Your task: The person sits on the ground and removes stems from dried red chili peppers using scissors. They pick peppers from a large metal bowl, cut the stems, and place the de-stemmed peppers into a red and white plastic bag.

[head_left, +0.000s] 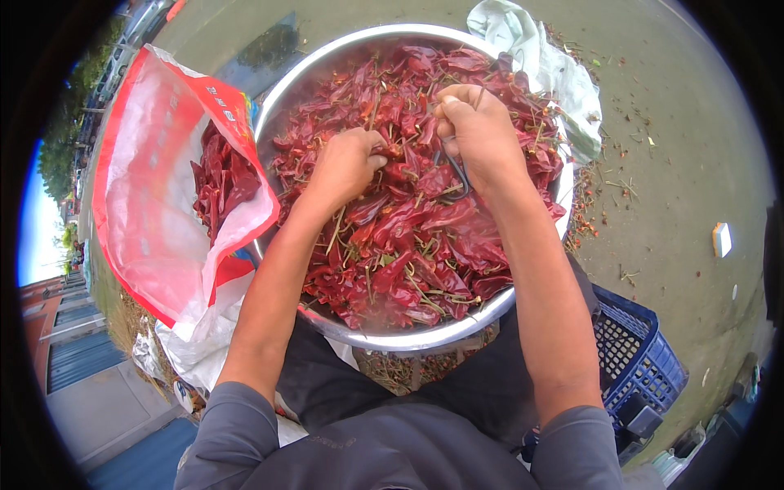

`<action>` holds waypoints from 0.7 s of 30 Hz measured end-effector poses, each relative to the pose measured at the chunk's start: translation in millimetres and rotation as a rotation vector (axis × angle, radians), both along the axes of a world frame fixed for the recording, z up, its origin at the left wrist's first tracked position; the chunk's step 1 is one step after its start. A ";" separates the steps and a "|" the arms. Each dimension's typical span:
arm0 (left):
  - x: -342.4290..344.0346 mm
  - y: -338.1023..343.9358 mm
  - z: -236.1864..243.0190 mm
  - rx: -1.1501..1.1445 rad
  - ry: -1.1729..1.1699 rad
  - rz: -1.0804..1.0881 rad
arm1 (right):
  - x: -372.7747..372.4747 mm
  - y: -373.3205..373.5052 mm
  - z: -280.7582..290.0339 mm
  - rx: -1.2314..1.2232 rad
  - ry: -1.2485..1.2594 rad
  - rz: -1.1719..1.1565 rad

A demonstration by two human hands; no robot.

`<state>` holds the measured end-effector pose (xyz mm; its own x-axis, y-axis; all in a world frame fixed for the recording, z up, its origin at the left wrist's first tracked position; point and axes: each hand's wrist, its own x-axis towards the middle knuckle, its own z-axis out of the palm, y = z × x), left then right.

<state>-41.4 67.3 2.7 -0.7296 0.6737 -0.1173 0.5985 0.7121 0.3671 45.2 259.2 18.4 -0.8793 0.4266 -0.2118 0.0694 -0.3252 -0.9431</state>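
A large metal basin [457, 327] is heaped with dried red chili peppers [392, 229], many with pale stems. My left hand [343, 167] is in the heap left of centre, fingers curled at a red pepper. My right hand [478, 135] is higher on the right, closed on a dark metal tool [459, 184] with a bent loop below the fingers, possibly scissors; a thin stem shows by its thumb, and I cannot tell if it is held. An open red-and-white plastic sack [147, 196] at the left holds more peppers [220, 188].
A white sack [563, 98] lies behind the basin's right rim. A blue plastic crate [637, 359] is at lower right. Stems and scraps litter the concrete ground [670, 180], where a small white block [721, 239] lies. Buildings and vehicles show at the far left.
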 end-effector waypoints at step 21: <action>57.7 -57.3 14.9 0.490 -0.449 0.126 | 18.0 -60.9 -12.3 0.849 0.227 0.500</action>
